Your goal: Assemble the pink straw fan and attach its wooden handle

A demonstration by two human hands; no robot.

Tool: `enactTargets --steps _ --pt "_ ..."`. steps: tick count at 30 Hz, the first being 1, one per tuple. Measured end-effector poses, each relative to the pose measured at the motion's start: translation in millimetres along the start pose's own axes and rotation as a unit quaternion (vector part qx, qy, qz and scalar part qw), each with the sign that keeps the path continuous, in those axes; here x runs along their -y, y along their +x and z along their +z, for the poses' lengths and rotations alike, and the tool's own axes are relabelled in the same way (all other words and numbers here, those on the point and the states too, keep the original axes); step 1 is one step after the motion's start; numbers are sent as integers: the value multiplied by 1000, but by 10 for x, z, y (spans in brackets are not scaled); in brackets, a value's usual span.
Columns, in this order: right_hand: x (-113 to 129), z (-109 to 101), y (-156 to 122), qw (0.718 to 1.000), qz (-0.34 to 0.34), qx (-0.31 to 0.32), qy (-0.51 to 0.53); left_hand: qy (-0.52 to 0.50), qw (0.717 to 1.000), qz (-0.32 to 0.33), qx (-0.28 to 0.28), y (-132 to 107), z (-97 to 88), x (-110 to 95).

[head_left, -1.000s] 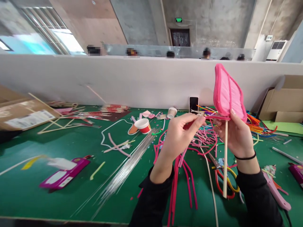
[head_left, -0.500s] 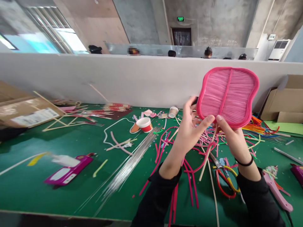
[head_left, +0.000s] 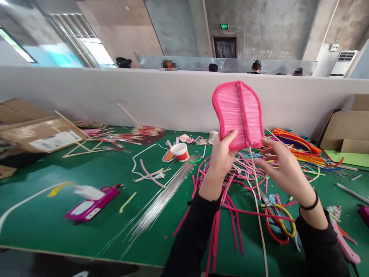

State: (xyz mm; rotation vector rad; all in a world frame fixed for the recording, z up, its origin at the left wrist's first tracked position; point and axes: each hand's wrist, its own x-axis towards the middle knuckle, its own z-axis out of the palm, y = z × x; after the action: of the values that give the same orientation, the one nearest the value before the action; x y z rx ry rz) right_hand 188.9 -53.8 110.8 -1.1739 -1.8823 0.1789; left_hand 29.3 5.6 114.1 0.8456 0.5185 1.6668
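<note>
A pink fan-shaped panel (head_left: 230, 111) with a darker pink rim and a centre rib is held upright above the table. My left hand (head_left: 221, 157) grips its lower left edge, thumb on the front face. From its bottom a thin wooden stick (head_left: 254, 167) points down. My right hand (head_left: 284, 165) is off the panel, to the right of the stick, with its fingers apart and nothing in them. Below lie pink fuzzy craft stems (head_left: 230, 215) and scissors (head_left: 278, 223) with red and yellow handles.
On the green table (head_left: 95, 165) lie a bundle of thin wires (head_left: 161, 204), a paper cup (head_left: 180, 152), a purple packet (head_left: 92, 207) and a pink glue gun (head_left: 344, 242). Cardboard boxes (head_left: 43, 132) stand at both sides. Behind runs a white partition (head_left: 115, 92).
The panel has moved left and turned, so it looks narrower. My right hand has let go of it and opened, while my left hand keeps its hold.
</note>
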Motion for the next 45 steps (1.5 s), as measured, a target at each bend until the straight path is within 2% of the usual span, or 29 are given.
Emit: enactTargets --steps 2,4,5,7,9,11,13,16,19,23,24,25,26,27,28,29,30,32,35,38,41,43,45 --pt "-73 -109 20 998 44 -26 -20 -29 999 -17 -24 110 -75 -23" --pt "-139 -181 7 994 78 -12 -73 -44 998 -24 -45 176 -135 -45" --pt "-165 -199 -22 990 90 18 -107 -46 997 -24 -50 196 -158 -52" --pt "-192 -191 -137 971 106 125 -174 -47 997 -28 -46 224 -193 -58" --pt "-178 -113 -324 932 123 255 -224 -43 998 -29 -45 249 -220 -54" --pt "-130 35 -550 882 147 371 -250 -37 998 -25 -50 274 -240 -45" --pt "-78 224 -757 842 173 439 -263 -27 998 -25 -50 291 -251 -35" --pt "-71 437 -918 830 183 458 -260 -5 999 -26 -24 285 -248 -25" --pt "-186 355 -874 865 160 418 -229 5 1000 -14 3 261 -234 -18" --pt "-395 -222 -688 925 137 304 -184 -17 999 4 39 231 -217 -26" --pt "-421 -384 -640 960 148 199 -128 -25 998 -1 49 217 -208 -34" --pt "-424 -528 -590 981 162 80 -66 -33 997 -14 64 198 -196 -42" --pt "-403 -646 -537 985 168 -45 -6 -40 995 -35 83 173 -179 -51" --pt "-358 -731 -481 972 155 -166 65 -45 992 -59 105 144 -159 -58" --pt "-295 -785 -421 945 131 -268 134 -48 987 -80 128 112 -136 -63" --pt "-220 -808 -360 918 105 -330 191 -48 984 -93 146 78 -111 -66" --pt "-141 -807 -301 900 85 -359 232 -45 982 -97 157 46 -85 -66" --pt "4 -757 -199 884 60 -371 277 -34 983 -86 161 -12 -36 -59" --pt "126 -646 -120 883 34 -369 288 0 986 -61 157 -71 18 -47" --pt "130 -555 -118 891 23 -386 236 40 991 -17 130 -111 43 -45" --pt "66 -499 -123 909 48 -385 150 78 990 14 113 -139 35 -70" --pt "5 -479 -107 921 72 -353 148 120 983 20 138 -147 12 -106" --pt "-64 -471 -80 926 94 -314 188 194 962 32 188 -142 -17 -151"
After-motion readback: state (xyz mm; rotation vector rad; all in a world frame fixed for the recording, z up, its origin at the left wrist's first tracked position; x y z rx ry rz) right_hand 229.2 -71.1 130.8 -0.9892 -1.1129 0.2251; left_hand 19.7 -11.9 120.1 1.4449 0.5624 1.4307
